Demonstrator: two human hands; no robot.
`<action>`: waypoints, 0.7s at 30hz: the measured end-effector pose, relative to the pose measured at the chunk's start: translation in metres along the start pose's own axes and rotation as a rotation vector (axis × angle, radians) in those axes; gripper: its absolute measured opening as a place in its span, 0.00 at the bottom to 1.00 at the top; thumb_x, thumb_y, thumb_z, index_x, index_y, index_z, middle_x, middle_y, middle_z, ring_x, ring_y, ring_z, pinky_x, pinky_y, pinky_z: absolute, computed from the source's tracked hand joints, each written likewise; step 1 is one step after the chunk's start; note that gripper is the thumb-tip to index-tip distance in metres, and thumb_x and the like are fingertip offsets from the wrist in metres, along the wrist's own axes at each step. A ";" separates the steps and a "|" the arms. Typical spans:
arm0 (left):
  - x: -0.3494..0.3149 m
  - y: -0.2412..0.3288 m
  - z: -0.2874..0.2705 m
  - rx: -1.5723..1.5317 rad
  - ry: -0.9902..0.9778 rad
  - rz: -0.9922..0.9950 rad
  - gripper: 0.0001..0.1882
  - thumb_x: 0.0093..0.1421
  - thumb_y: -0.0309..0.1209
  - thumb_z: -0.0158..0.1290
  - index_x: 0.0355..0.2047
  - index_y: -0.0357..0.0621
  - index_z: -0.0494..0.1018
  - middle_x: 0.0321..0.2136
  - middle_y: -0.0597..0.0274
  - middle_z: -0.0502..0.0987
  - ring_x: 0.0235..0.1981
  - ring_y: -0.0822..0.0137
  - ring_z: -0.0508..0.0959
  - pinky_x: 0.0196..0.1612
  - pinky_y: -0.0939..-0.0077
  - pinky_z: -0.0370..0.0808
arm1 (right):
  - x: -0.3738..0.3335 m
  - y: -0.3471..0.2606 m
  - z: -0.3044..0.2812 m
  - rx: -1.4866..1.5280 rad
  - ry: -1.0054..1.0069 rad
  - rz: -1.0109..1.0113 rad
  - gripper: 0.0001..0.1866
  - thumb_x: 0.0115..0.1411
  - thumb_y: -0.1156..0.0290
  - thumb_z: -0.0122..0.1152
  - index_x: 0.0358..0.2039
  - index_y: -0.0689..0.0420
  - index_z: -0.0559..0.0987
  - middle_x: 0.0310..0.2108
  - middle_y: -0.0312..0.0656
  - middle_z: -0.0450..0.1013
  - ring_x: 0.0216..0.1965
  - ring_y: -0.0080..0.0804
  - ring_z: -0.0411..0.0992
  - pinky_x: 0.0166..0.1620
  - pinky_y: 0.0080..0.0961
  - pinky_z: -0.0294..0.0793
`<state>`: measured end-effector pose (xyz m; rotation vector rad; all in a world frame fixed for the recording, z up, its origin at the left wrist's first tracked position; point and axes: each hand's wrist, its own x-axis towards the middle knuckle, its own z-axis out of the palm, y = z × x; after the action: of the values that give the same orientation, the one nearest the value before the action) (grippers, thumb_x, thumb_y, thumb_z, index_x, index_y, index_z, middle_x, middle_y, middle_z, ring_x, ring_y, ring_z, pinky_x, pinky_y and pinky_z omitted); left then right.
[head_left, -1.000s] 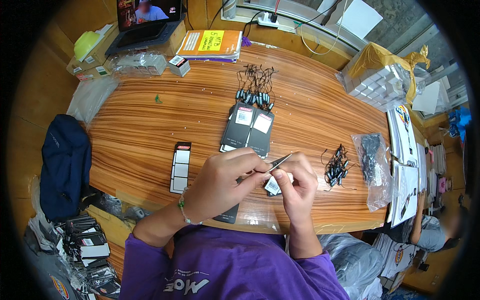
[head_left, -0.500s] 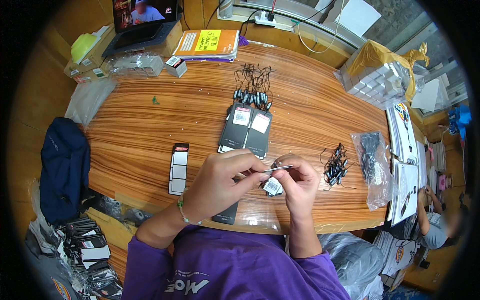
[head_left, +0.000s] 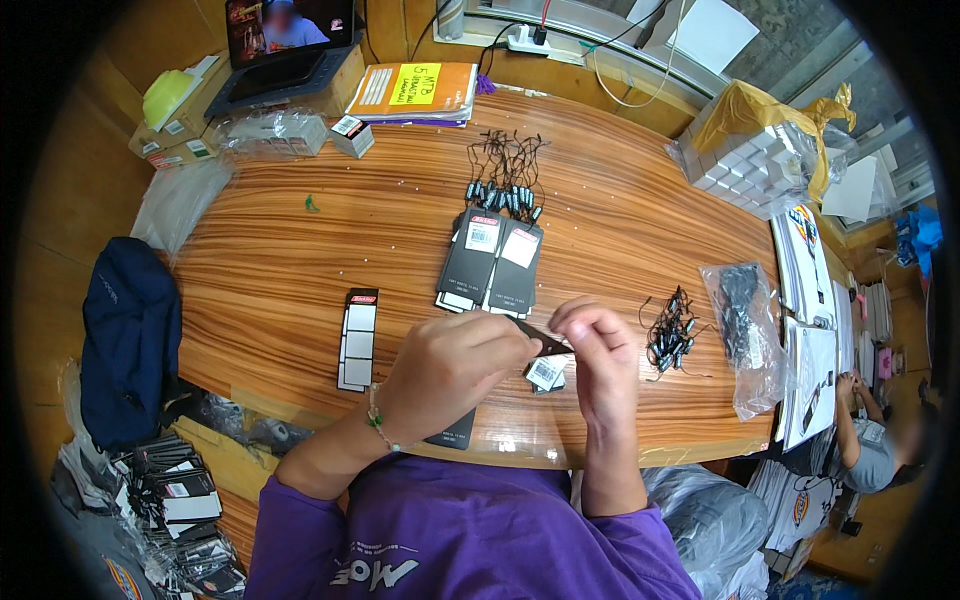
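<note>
My left hand pinches a dark hang tag between thumb and fingers; the tag is tilted nearly edge-on. At its far end is my right hand, fingers curled with thumb and forefinger close together; whatever they grip is too small to make out. Below the hands lies a small pile of white barcode stickers or cards. Partly under my left forearm is another dark tag. Beyond them, stacked dark hang tags carry barcode labels, with black strings fanned out above.
Loose black strings lie to the right, beside a clear bag of black strings. A strip of white labels lies left. Around the table stand a wrapped stack of white boxes, an orange folder and a screen. Another person sits far right.
The tag has turned from a thin edge to show its dark face. My right hand has drawn slightly up and its fingers have shifted at the tag's end.
</note>
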<state>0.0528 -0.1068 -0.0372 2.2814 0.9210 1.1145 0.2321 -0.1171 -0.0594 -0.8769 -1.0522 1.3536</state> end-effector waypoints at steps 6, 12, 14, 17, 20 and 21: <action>-0.024 -0.005 0.002 -0.249 -0.259 -0.139 0.12 0.47 0.29 0.58 0.34 0.42 0.75 0.28 0.60 0.76 0.29 0.63 0.77 0.33 0.75 0.73 | 0.002 -0.021 0.003 0.465 -0.065 -0.173 0.06 0.63 0.67 0.46 0.33 0.56 0.65 0.22 0.41 0.67 0.23 0.28 0.65 0.35 0.30 0.64; -0.035 -0.046 -0.073 -0.280 -0.177 -0.482 0.27 0.43 0.36 0.63 0.45 0.42 0.71 0.34 0.59 0.75 0.36 0.67 0.74 0.42 0.75 0.71 | -0.027 -0.047 0.016 0.444 -0.130 -0.119 0.09 0.58 0.66 0.54 0.29 0.57 0.66 0.17 0.36 0.62 0.18 0.22 0.58 0.23 0.21 0.57; -0.051 -0.083 -0.096 0.072 -0.130 -0.504 0.26 0.44 0.35 0.62 0.44 0.40 0.71 0.33 0.56 0.74 0.39 0.61 0.73 0.45 0.71 0.69 | -0.032 -0.052 0.019 0.445 -0.150 -0.116 0.09 0.57 0.68 0.56 0.30 0.57 0.66 0.17 0.37 0.62 0.17 0.22 0.58 0.22 0.20 0.57; -0.075 -0.115 -0.100 0.128 -0.247 -0.614 0.28 0.43 0.37 0.63 0.44 0.38 0.70 0.39 0.54 0.71 0.44 0.58 0.70 0.48 0.70 0.67 | -0.032 -0.048 0.015 0.380 -0.132 -0.152 0.09 0.56 0.71 0.57 0.31 0.58 0.66 0.18 0.38 0.64 0.17 0.22 0.60 0.23 0.22 0.59; -0.083 -0.117 -0.096 0.203 -0.279 -0.598 0.30 0.41 0.36 0.64 0.46 0.39 0.70 0.41 0.54 0.68 0.47 0.57 0.67 0.51 0.70 0.65 | -0.029 -0.039 0.013 0.306 -0.079 -0.163 0.09 0.56 0.73 0.56 0.32 0.58 0.65 0.18 0.40 0.65 0.18 0.23 0.62 0.24 0.23 0.62; -0.086 -0.120 -0.095 0.215 -0.282 -0.586 0.31 0.41 0.36 0.64 0.46 0.40 0.69 0.41 0.54 0.68 0.47 0.57 0.67 0.51 0.69 0.64 | -0.027 -0.036 0.013 0.261 -0.057 -0.166 0.08 0.55 0.74 0.56 0.32 0.59 0.66 0.18 0.40 0.66 0.18 0.23 0.63 0.24 0.24 0.62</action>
<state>-0.1077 -0.0781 -0.1025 2.0360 1.5069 0.4488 0.2336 -0.1471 -0.0239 -0.5489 -0.9434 1.3453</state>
